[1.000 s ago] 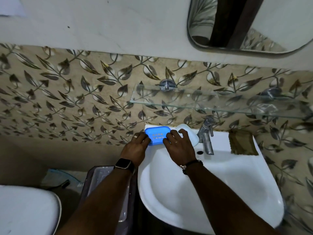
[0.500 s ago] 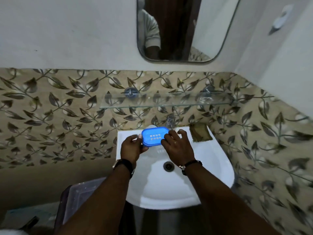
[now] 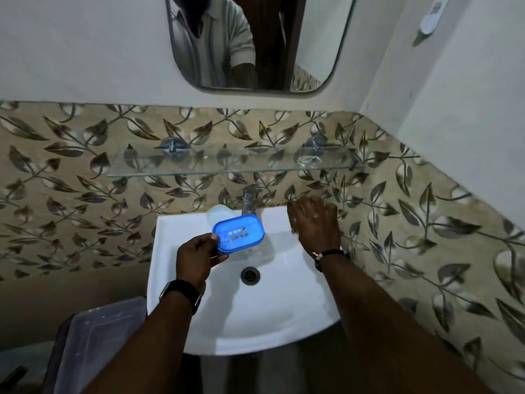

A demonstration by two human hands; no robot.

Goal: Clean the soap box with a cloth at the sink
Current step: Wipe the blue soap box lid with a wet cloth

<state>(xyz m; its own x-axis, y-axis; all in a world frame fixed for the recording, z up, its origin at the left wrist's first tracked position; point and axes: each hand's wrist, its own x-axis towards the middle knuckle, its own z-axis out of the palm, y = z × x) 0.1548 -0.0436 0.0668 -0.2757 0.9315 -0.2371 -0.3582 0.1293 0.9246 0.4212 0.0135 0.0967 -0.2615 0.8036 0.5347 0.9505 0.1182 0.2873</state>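
Note:
The blue soap box point(image 3: 238, 233), an oval tray with drain slots in its base, hangs over the back of the white sink point(image 3: 284, 305). My left hand point(image 3: 199, 257) grips it by its left end. My right hand point(image 3: 315, 223) is off the box and lies with fingers spread on the sink's back right corner. It covers the spot where the brown cloth lay, and the cloth itself is hidden under it. Motion blur softens the fingertips.
A chrome tap point(image 3: 250, 199) stands at the sink's back edge, with a pale rounded object point(image 3: 218, 213) to its left. A glass shelf point(image 3: 227, 164) juts out above. The drain point(image 3: 250, 275) is mid-basin. A lidded plastic bin point(image 3: 99, 345) stands at lower left.
My right hand has let go of the soap box and moved right to the cloth's corner. The left hand alone now holds the box, a little lower over the basin.

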